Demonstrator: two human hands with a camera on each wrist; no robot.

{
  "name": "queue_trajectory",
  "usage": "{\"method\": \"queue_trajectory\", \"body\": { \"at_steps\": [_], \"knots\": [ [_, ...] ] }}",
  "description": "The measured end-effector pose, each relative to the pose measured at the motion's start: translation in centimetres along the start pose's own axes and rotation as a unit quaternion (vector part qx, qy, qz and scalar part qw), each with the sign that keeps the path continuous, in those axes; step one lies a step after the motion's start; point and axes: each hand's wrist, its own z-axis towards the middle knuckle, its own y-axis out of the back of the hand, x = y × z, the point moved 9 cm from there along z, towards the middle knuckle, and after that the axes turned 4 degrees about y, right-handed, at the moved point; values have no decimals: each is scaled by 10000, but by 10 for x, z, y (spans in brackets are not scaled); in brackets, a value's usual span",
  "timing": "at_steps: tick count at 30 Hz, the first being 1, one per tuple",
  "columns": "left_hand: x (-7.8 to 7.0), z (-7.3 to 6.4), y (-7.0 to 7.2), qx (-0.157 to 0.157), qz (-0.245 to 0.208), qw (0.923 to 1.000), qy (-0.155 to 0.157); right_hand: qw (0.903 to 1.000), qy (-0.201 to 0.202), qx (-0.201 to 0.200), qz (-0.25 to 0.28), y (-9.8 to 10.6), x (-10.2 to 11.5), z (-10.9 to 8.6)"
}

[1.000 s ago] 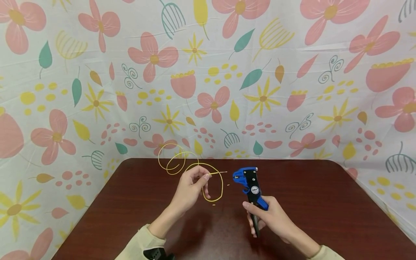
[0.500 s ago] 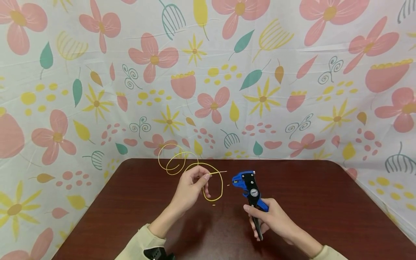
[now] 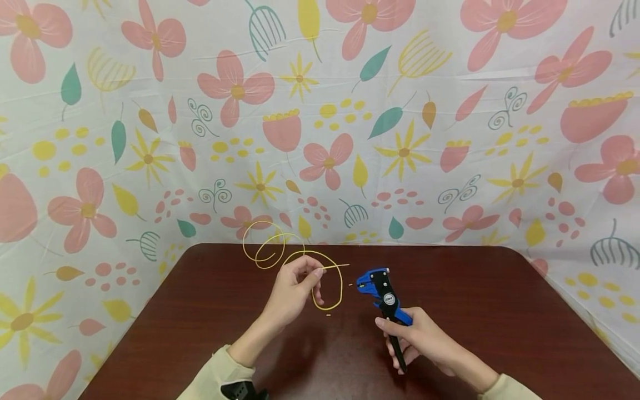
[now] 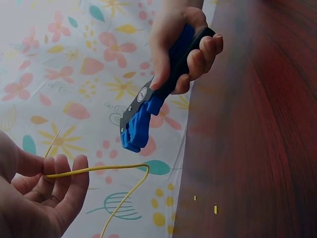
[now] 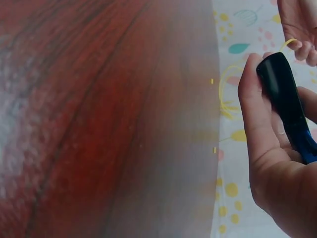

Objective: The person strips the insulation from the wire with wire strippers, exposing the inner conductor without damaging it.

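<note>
My left hand pinches a thin yellow wire between thumb and index finger, near one end. That short end points right toward the tool; its tip looks paler in the left wrist view. The rest of the wire loops below the hand and coils away behind it. My right hand grips a blue and black wire stripper by its handles, head up and tilted left. The stripper's head stands apart from the wire end, a small gap to its right. In the right wrist view the black handle lies across the fingers.
Two tiny yellow offcuts lie on the dark brown table: one offcut below the wire loop, another offcut near the stripper's head. A flower-patterned cloth hangs behind the table's far edge. A dark watch is on the left wrist.
The right hand has lowered the wire stripper slightly and tilted its head a little further left. The left hand and the wire have stayed nearly still.
</note>
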Motion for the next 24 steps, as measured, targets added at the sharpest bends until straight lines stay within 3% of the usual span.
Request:
{"method": "queue_trajectory", "body": {
  "at_steps": [12,24],
  "knots": [
    [4,0,-5,67,-9,10000,52,9992,-384,-30,-55,6,-10,-1],
    [8,3,-16,255,-6,9996,145,9989,-338,-303,-123,19,-7,-1]
  ]
}}
